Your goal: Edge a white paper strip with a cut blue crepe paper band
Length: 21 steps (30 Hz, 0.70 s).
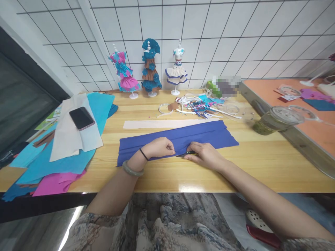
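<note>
A long sheet of dark blue crepe paper lies slantwise across the wooden table in front of me. My left hand is closed at its near edge, thumb and finger pinching the paper. Just right of it, my right hand grips small dark-handled scissors, whose pointed blades face left along that same edge. How far the blades are apart is too small to tell. Beyond the blue sheet lies a narrow pale strip of paper, partly overlapped by it at the right.
Coloured paper sheets and a phone lie at the left. Three small dress forms in paper dresses stand by the tiled wall. Paper scraps lie behind the pale strip. A lidded cup stands right, beside an orange-topped table.
</note>
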Available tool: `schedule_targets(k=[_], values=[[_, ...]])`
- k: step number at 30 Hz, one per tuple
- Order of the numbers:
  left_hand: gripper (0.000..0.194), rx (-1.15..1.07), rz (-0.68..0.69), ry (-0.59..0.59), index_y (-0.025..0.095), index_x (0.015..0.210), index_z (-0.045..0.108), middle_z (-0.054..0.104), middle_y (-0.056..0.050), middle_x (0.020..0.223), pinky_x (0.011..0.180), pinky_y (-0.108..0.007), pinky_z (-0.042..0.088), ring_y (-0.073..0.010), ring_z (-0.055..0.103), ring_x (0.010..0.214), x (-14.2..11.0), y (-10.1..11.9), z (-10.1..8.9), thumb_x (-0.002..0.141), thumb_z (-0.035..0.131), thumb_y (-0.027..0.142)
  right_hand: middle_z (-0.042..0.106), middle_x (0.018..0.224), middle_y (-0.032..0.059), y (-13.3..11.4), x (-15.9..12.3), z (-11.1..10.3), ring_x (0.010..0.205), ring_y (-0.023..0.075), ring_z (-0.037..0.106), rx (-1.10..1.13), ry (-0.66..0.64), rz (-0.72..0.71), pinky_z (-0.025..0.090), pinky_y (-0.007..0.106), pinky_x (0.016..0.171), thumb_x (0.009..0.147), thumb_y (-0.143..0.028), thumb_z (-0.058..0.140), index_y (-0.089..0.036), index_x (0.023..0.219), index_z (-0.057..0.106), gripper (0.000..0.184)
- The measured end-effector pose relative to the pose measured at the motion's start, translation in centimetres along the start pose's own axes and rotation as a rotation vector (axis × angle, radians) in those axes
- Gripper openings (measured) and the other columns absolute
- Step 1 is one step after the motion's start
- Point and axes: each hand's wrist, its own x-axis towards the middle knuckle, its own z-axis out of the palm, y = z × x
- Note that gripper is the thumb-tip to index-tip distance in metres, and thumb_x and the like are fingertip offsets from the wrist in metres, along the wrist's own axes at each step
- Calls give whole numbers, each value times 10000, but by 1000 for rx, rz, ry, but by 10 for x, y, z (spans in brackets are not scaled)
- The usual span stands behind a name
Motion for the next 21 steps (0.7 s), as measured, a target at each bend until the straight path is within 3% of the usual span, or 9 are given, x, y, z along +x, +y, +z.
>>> schedule_targets(k=[21], values=[[224,-10,7,5,154,743,698,670,-3,681,525,-177,343,-106,542,610,-1,-1,0,704,577,339,653,865,61,-9,0,1,765,175,619,17,3,27,404,263,612,862,-487,442,-200,887,587,323]])
